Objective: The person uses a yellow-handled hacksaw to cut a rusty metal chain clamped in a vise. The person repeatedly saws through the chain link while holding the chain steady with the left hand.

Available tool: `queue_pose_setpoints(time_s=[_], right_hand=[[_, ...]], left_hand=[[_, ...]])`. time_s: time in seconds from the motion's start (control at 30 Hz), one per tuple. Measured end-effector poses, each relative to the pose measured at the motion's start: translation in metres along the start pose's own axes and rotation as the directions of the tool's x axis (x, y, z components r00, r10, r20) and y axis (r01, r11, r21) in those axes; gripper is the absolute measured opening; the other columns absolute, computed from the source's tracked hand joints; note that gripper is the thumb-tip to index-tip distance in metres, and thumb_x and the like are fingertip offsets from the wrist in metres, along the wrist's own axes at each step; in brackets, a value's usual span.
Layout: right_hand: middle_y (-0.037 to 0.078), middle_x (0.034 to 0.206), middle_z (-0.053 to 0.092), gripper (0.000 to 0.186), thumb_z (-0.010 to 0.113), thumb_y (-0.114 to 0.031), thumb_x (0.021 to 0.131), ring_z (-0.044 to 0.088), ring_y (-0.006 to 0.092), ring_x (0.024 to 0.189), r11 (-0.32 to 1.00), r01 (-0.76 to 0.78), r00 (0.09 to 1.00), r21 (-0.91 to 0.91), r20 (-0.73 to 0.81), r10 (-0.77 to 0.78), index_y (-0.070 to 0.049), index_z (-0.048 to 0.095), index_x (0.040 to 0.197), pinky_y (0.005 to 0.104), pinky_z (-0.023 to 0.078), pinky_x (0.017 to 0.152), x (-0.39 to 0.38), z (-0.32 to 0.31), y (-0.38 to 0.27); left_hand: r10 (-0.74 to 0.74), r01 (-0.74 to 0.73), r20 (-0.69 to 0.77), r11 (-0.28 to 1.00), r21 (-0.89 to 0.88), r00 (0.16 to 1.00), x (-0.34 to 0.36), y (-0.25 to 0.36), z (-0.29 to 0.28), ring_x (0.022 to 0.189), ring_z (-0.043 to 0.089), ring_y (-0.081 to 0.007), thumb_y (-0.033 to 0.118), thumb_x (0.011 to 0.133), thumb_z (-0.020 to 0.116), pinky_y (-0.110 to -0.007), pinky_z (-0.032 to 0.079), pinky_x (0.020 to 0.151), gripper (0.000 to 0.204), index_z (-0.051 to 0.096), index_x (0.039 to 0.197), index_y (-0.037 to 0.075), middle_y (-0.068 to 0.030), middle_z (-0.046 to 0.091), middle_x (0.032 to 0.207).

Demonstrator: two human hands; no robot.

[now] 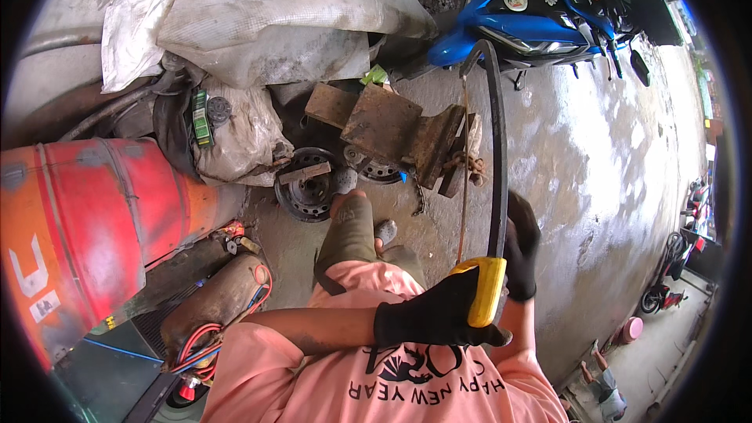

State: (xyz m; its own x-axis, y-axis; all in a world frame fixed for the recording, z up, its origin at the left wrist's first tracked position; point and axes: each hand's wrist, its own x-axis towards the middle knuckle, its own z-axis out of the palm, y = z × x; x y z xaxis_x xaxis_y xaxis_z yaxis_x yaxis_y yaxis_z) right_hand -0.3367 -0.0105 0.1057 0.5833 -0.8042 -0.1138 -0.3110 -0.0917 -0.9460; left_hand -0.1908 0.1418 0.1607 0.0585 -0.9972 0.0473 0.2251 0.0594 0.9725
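A hacksaw [495, 149] stands out in front of me, with a black frame, a thin rusty-brown blade and a yellow handle. My left hand [439, 305], in a black glove, is closed on that handle. My gloved right hand [518, 243] is closed at the frame just above the handle, partly hidden behind it. Left of the blade sits a heavy rusty metal block [384, 129] on other scrap pieces, with a rusty chain [472, 168] at its right. Two steel wheel rims [301, 200] lie below the block, near my legs.
A red-orange drum [94, 219], a brown cylinder with hoses [207, 305] and covered clutter [235, 121] fill the left. A blue scooter [509, 19] stands at upper right. Concrete floor [595, 172] extends right toward a parked motorcycle [666, 290], a pink bucket [627, 330] and another person [607, 388].
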Motion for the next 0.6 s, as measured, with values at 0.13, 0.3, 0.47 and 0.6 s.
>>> queue_pose_setpoints(time_s=[0.13, 0.3, 0.47, 0.6], right_hand=[[0.019, 0.131, 0.061, 0.103, 0.061, -0.081, 0.089, 0.06, 0.0332, 0.126, 0.987, 0.068, 0.995, 0.145, 0.056, -0.077, 0.007, 0.056, 0.141, 0.0436, 0.043, 0.111, -0.099, -0.008, -0.035], [0.022, 0.146, 0.051, 0.11, 0.081, -0.074, 0.078, 0.055, 0.0335, 0.131, 0.992, 0.014, 0.992, 0.127, 0.122, -0.029, 0.006, 0.05, 0.147, 0.0447, 0.043, 0.11, -0.107, 0.01, -0.086], [0.018, 0.126, 0.065, 0.064, 0.077, -0.035, 0.092, 0.064, 0.0279, 0.11, 0.985, -0.125, 0.98, 0.122, -0.137, 0.142, 0.007, 0.056, 0.136, 0.0393, 0.05, 0.096, -0.111, 0.049, -0.098], [0.009, 0.101, 0.072, 0.04, 0.067, -0.018, 0.095, 0.066, 0.0156, 0.085, 0.953, -0.246, 0.899, 0.177, -0.326, 0.293, 0.007, 0.064, 0.126, 0.0317, 0.054, 0.078, -0.12, 0.068, -0.113]], left_hand=[[0.018, -0.014, 0.029, 0.993, -0.115, 0.999, -0.009, -0.019, 0.012, 0.112, 0.064, -0.0337, 0.037, 0.082, 0.091, -0.041, 0.051, 0.097, 0.073, 0.055, 0.134, 0.001, -0.0159, 0.063, 0.117], [-0.11, 0.085, 0.166, 0.984, 0.155, 0.98, -0.013, -0.02, 0.0, 0.119, 0.06, -0.0385, 0.025, 0.088, 0.085, -0.045, 0.048, 0.104, 0.07, 0.047, 0.139, -0.004, -0.0216, 0.058, 0.126], [0.073, -0.143, 0.368, 0.976, 0.167, 0.927, -0.015, -0.017, -0.032, 0.117, 0.06, -0.0483, 0.017, 0.09, 0.078, -0.046, 0.049, 0.104, 0.061, 0.049, 0.136, -0.009, -0.0303, 0.059, 0.126], [0.053, -0.118, 0.507, 0.988, 0.096, 0.86, 0.009, 0.021, -0.096, 0.103, 0.07, -0.0431, 0.015, 0.09, 0.077, -0.044, 0.057, 0.092, 0.041, 0.064, 0.124, -0.005, -0.0264, 0.07, 0.112]])
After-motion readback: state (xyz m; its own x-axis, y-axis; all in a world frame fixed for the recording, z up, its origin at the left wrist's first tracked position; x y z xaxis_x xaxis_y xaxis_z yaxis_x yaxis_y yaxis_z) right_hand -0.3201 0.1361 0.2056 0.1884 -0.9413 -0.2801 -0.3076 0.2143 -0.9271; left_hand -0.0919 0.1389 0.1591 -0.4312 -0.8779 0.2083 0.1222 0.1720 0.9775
